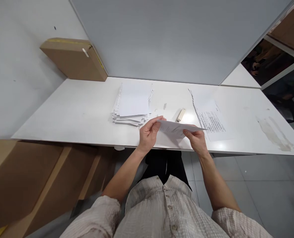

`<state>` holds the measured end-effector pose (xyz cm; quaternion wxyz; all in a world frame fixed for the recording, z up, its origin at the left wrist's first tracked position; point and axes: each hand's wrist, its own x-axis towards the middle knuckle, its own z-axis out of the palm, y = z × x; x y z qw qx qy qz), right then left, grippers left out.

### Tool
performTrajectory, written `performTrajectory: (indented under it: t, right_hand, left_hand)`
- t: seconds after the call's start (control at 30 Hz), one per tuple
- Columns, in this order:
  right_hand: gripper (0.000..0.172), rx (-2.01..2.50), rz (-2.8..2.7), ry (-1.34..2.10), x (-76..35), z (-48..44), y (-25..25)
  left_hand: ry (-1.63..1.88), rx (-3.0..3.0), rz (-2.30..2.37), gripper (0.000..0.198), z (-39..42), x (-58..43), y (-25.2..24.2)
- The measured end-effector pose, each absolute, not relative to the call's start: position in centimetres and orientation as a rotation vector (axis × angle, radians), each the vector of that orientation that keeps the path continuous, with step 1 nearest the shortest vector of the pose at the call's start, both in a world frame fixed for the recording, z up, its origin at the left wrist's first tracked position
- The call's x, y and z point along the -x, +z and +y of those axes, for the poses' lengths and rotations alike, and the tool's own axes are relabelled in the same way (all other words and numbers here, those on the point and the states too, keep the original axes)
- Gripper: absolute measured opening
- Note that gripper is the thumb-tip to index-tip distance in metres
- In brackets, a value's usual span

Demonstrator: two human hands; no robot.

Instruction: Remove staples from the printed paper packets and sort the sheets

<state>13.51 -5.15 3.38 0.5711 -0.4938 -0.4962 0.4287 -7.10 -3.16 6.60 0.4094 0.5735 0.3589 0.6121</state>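
Paper stack (132, 104), stapler (181, 115) ahead.

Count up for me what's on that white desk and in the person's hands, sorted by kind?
Paper piles lying on the desk: 2 (stack of sheets, printed sheets)
Held paper, between left hand and right hand: 1
Stapler: 1
Cardboard box: 1
Total: 5

Both my bare forearms run up from the lower middle of the frame, crumpled pale sleeves pushed back near the elbows. My left hand (149, 134), just left of centre, is curled with thumb and fingertips pinched together. My right hand (197, 140), right of centre, is closed likewise, knuckles up, wrist bent slightly inward.
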Motion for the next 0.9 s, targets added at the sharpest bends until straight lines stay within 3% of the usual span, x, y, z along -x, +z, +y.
performTrajectory:
  t: [0.63, 0.7, 0.83, 0.9]
  right_hand:
    - [0.027, 1.426, -1.065, 0.974, -12.9, -7.1, 5.1]
    - [0.031, 1.46, -0.96, 1.12, -13.0, -8.3, 4.3]
    - [0.034, 1.577, -0.718, 1.377, -13.8, -10.8, 1.9]
    - [0.033, 1.639, -0.641, 1.424, -14.4, -11.6, 1.2]
  left_hand:
    - [1.35, -1.45, 1.135, 0.033, -2.7, 6.6, 8.3]
    - [1.238, -1.406, 1.14, 0.034, -2.9, 6.5, 7.0]
    - [0.847, -1.382, 1.141, 0.063, -4.1, 6.2, 3.4]
    - [0.72, -1.409, 1.142, 0.059, -4.6, 5.9, 2.3]
